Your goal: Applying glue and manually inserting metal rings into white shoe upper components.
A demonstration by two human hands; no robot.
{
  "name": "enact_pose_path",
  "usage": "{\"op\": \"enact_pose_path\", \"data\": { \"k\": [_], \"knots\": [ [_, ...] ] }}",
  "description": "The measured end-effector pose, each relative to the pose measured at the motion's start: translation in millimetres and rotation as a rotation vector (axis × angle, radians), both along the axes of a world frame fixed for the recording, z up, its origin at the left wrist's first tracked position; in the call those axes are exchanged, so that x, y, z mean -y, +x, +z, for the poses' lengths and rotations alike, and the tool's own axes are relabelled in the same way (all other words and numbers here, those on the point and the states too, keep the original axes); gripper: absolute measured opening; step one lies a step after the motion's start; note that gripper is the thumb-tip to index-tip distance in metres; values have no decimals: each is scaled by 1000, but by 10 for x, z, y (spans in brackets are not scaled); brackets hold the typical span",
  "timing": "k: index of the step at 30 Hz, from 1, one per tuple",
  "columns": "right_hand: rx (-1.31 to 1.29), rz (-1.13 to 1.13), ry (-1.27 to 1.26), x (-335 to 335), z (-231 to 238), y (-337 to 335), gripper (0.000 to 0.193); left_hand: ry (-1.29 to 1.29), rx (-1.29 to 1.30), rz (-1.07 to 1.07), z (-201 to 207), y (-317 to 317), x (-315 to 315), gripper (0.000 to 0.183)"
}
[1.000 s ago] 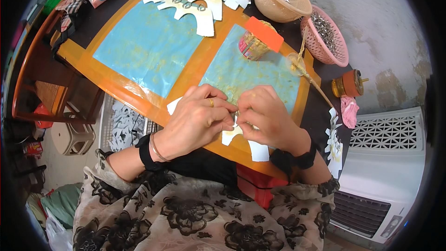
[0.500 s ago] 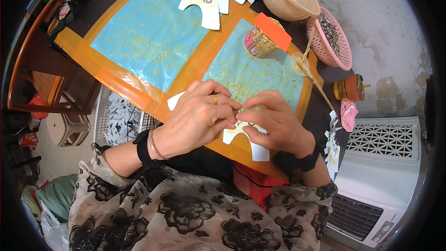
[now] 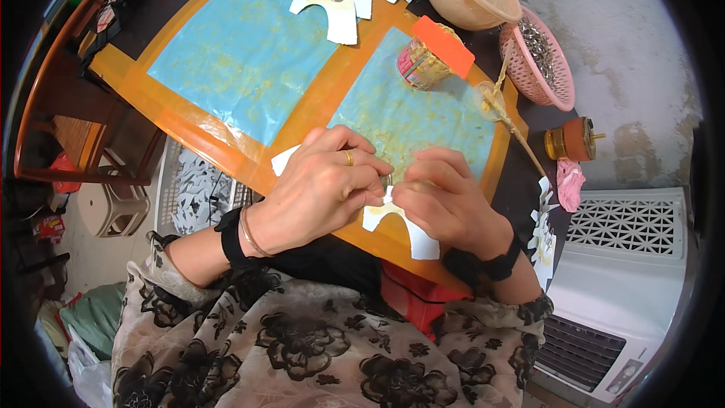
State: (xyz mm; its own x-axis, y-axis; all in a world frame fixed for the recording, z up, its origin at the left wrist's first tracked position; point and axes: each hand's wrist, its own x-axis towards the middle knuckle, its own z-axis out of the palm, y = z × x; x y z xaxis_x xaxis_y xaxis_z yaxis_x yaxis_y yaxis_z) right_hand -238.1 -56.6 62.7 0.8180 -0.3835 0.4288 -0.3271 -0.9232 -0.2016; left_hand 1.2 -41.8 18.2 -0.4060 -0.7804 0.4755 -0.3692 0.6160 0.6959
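Worktable: orange backing (image 3: 332,91) carries two blue sheets; the smeared right-hand sheet (image 3: 445,117) spreads just beyond the fingers.
White card: it lies under and between the two sets of fingertips, at the table's near edge. I see a flat strip (image 3: 424,240) cut with a rounded arch, a straight leg nearer the person than the right fingers, and a yellowish smear along its upper part.
Left hand: the fingers of the left hand (image 3: 326,185) are bent and closed, gripping the card's upper edge.
Right hand: the fingers of the right hand (image 3: 453,204) curl together over the card; I cannot tell whether they pinch anything.
Metal ring: a small glint of a ring (image 3: 390,179) shows between the fingertips, mostly covered.
Beyond the fingers: similar cards with rings (image 3: 342,21) lie far off; a tub (image 3: 421,68) with an orange piece stands nearer.
Hard to see: the card's middle is behind the knuckles; a white corner (image 3: 282,160) shows past the left hand, and I cannot tell whether it belongs to this card.
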Motion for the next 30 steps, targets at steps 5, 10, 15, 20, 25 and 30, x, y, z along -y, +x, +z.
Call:
{"op": "enact_pose_path", "data": {
  "k": [5, 10, 15, 20, 25, 30],
  "knots": [
    [-97, 36, -95, -16, 47, -48, 22, 1, 45, -28, -4, 5, 8, 20],
    [-136, 47, -77, -26, 25, -38, 19, -13, 43, -40, -23, 31, 8, 16],
    [-138, 24, -64, -38, 20, -26, 21, -28, 44, -44, -23, 24, 0, 15],
    [-168, -71, -1, -118, 21, -19, 25, -1, -42, -19, 53, 6, -9, 15],
    [-33, -196, 27, -251, -36, -8, 32, -126, 61, -19, 47, 7, -18, 13],
    [-10, -250, 88, -319, -58, -19, 34, -121, 118, -55, 128, 32, -45, 9]
  ]
}}
